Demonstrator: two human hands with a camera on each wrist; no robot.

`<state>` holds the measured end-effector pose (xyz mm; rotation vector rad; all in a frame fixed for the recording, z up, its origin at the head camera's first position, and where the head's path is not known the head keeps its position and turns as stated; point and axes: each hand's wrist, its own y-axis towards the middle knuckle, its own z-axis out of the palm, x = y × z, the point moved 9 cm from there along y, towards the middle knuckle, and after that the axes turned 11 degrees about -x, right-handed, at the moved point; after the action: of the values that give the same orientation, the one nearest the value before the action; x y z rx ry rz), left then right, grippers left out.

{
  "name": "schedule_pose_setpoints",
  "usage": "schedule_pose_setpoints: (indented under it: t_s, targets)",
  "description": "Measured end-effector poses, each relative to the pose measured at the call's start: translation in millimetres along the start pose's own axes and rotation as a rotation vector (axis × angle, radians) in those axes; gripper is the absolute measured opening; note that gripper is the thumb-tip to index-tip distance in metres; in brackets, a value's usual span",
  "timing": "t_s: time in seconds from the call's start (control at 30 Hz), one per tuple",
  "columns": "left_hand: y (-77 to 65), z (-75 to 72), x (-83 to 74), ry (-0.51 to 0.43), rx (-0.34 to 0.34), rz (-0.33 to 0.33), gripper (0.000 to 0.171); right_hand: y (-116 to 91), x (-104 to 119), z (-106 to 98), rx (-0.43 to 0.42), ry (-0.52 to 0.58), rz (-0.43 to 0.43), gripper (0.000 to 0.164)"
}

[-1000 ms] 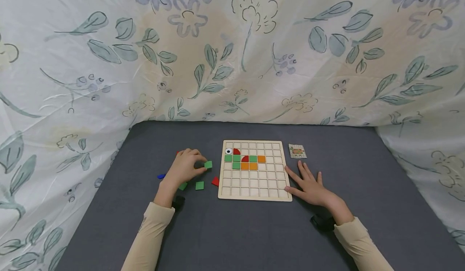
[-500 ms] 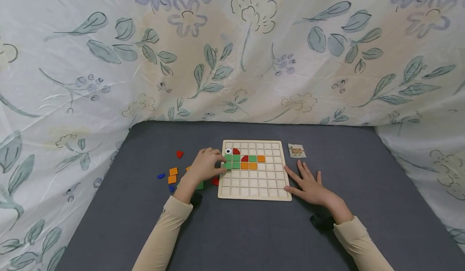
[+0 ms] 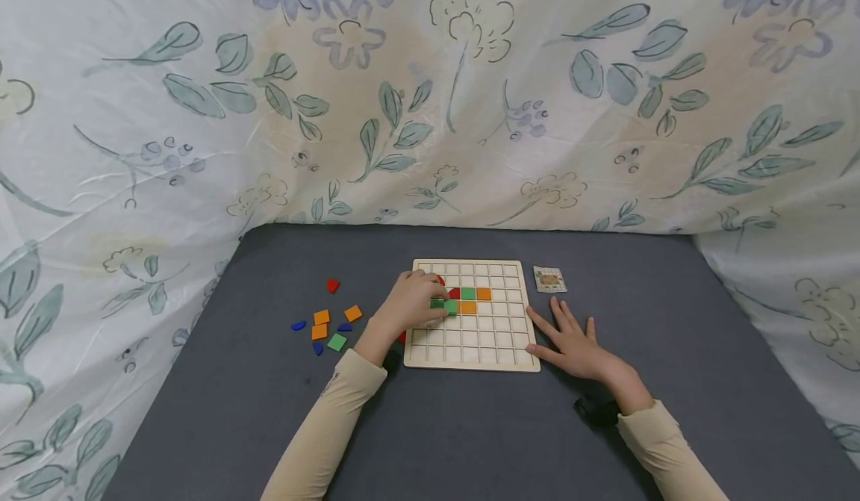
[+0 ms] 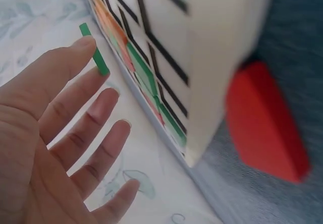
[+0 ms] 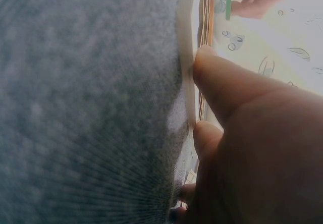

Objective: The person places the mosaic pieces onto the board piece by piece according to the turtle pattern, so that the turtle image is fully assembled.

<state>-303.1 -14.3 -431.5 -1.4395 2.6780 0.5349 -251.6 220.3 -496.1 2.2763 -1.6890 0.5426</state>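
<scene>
My left hand (image 3: 408,301) pinches a green square tile (image 4: 95,50) between thumb and index finger. The tile stands apart from the board's surface in the left wrist view. Beneath that hand lies a wooden grid board (image 3: 497,344), with green, orange and red pieces set in its upper cells; the hand hides some of them. My right hand (image 3: 571,343) is spread out at the board's right edge. In the right wrist view, its thumb (image 5: 217,77) and a finger (image 5: 206,135) touch the board's side.
A small pattern card (image 3: 549,279) lies right of the board. To the left are loose orange tiles (image 3: 319,331), blue pieces (image 3: 298,325), a green tile (image 3: 337,343) and a red piece (image 3: 332,285). Another red piece (image 4: 265,123) lies against the board's near-left side.
My left hand has moved right, from beside the board to over it, carrying the green tile. The right hand has stayed at the board's edge.
</scene>
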Motion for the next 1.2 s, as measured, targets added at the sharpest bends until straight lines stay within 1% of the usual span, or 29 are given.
schedule_pose_setpoints:
  t_s: [0.17,0.27,0.37,0.57,0.73,0.97,1.07,1.2]
  targets:
    - [9.2,3.6,-5.1,-0.015,0.004,0.013,0.021,0.0,1.1,0.1,-0.004,0.009,0.000,0.073]
    - [15.0,7.7,-9.4,-0.028,0.018,0.026,0.019,-0.3,1.4,-0.8,-0.005,0.012,0.000,0.073]
    - [20.2,13.0,-14.5,-0.025,0.034,0.037,0.020,-0.6,1.3,-0.8,-0.003,0.008,-0.001,0.073]
    - [28.6,20.5,-27.0,-0.023,0.037,0.059,0.020,-1.0,1.0,0.6,0.001,0.005,-0.003,0.074]
    - [32.8,24.3,-34.3,-0.014,0.046,0.061,0.021,-0.4,1.0,0.4,-0.001,0.008,-0.005,0.074]
    - [38.5,28.6,-39.1,0.024,0.077,0.061,0.021,0.5,0.3,0.5,-0.001,0.002,-0.009,0.074]
    - [39.9,29.8,-41.8,0.031,0.095,0.063,0.023,0.3,1.3,-0.2,-0.001,0.006,-0.007,0.073]
    - [41.6,32.1,-44.0,0.041,0.101,0.073,0.026,0.1,3.1,-1.7,-0.003,0.004,-0.008,0.073]
